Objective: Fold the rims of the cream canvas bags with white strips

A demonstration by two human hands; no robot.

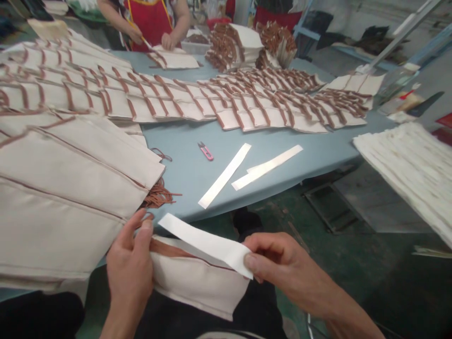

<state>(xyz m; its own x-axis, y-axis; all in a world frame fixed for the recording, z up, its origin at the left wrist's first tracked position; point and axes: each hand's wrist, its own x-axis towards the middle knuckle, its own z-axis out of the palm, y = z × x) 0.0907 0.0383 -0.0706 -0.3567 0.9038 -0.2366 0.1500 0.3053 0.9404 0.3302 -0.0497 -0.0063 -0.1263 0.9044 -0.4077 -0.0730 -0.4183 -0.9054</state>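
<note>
A cream fabric piece with a brown band (197, 282) lies over my lap, its left end gripped between the thumb and fingers of my left hand (132, 263). My right hand (271, 259) pinches the right end of a white strip (201, 239), which slants above the band, its far end free. Brown cord ends (158, 195) stick out just beyond my left hand. Two more pale strips, one at the centre (226, 175) and one to its right (268, 167), rest on the blue table (176, 141), near small pink thread snips (205, 151).
Large cream fabric pieces (70, 174) fill the left side. Rows of brown-edged pieces (197, 99) cross the table. Opposite, a person in a red apron (146, 21) handles a piece. White layered material (409, 165) sits at right.
</note>
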